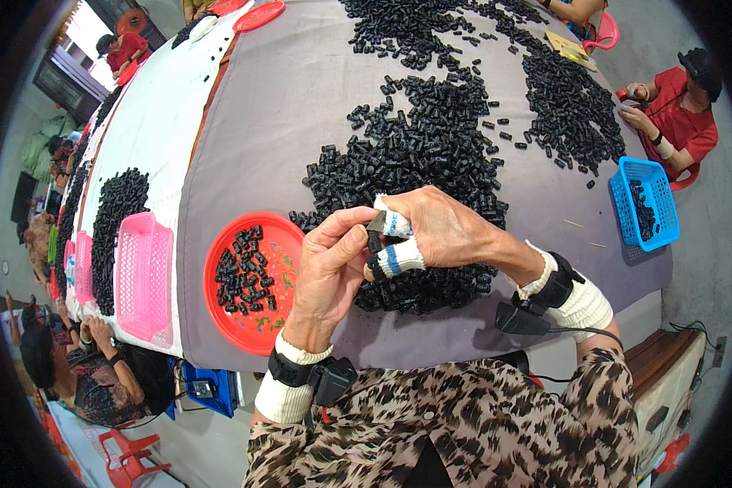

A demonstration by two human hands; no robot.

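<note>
Over the near edge of the pile, my two hands meet at the fingertips. My left hand is closed, pinching a small black cylindrical part between thumb and fingers. My right hand, with white and blue-marked tape round its thumb and a finger, is closed on a small flat grey blade that touches or nearly touches the part. Behind and under the hands spreads a big heap of similar black parts. To the left of my left hand lies a round red tray holding several black parts and green scraps.
A blue basket with black parts stands at the right, near a seated person in red. Pink baskets stand on the white-covered table at left. Another heap lies far right. More people sit at left. Cables trail from my wrist straps.
</note>
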